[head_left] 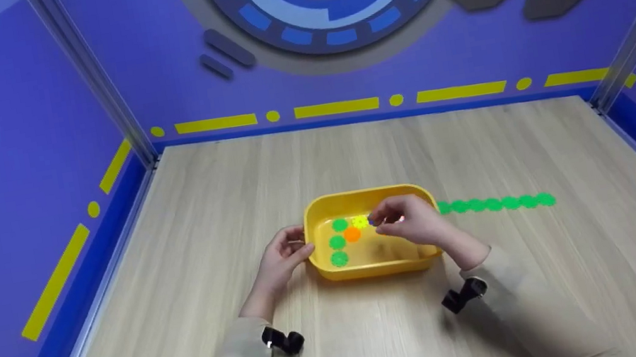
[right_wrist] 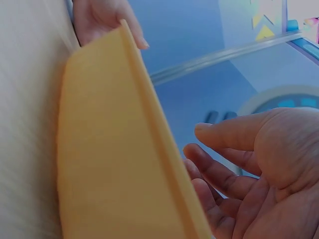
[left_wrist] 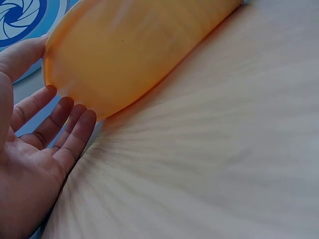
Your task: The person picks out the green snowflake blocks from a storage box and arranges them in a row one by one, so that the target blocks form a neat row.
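A yellow plastic tub [head_left: 383, 269] stands on the table. My left hand [head_left: 283, 264] holds its left end, thumb at the rim and fingertips against the outer wall [left_wrist: 119, 55]. Inside lie green discs [head_left: 336, 242], a yellow disc [head_left: 359, 222] and an orange disc [head_left: 352, 234]. My right hand [head_left: 411, 222] is over the tub's right half, fingers bent and pointing left. A small blue piece [head_left: 370, 220] shows at its fingertips, mostly hidden by the hand. In the right wrist view, a gap separates thumb and forefinger, and nothing shows between them.
A row of joined green discs [head_left: 493, 204] lies on the table [head_left: 381, 334] to the right of the tub, its left end next to the tub's wall. Blue panels [head_left: 202, 94] with yellow marks enclose the table at the back and sides.
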Available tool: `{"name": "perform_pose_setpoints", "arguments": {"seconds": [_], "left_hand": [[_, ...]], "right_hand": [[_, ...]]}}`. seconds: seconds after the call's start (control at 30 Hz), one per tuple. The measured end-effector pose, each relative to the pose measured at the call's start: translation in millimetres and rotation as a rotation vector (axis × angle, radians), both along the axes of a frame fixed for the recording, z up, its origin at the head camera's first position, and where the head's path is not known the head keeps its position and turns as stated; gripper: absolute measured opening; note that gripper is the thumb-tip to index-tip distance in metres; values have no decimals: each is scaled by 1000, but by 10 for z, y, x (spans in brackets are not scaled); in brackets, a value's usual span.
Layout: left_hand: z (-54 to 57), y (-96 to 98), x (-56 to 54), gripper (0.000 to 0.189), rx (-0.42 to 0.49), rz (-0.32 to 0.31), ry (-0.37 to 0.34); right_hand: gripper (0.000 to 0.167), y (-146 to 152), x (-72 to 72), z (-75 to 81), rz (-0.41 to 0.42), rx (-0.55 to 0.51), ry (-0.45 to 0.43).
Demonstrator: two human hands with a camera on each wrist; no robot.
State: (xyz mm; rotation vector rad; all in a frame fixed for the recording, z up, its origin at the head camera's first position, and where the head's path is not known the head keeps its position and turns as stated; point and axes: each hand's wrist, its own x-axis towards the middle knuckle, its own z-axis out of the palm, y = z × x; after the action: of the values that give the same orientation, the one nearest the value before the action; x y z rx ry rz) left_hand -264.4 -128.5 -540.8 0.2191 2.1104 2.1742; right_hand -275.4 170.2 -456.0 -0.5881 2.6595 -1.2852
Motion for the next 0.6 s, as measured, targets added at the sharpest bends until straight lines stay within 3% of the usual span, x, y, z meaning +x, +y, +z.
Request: {"name": "perform_pose_setpoints", "arguments": {"seconds": [0.4,0.6], "left_hand": [[-12,-2,-1,45,16,-6,6],[-8,-2,-6,44,12,-6,7]], "right_hand": [[18,-349,-10,-94,144,72,-12],[18,-505,-3,-115,158,128,-55]]}}
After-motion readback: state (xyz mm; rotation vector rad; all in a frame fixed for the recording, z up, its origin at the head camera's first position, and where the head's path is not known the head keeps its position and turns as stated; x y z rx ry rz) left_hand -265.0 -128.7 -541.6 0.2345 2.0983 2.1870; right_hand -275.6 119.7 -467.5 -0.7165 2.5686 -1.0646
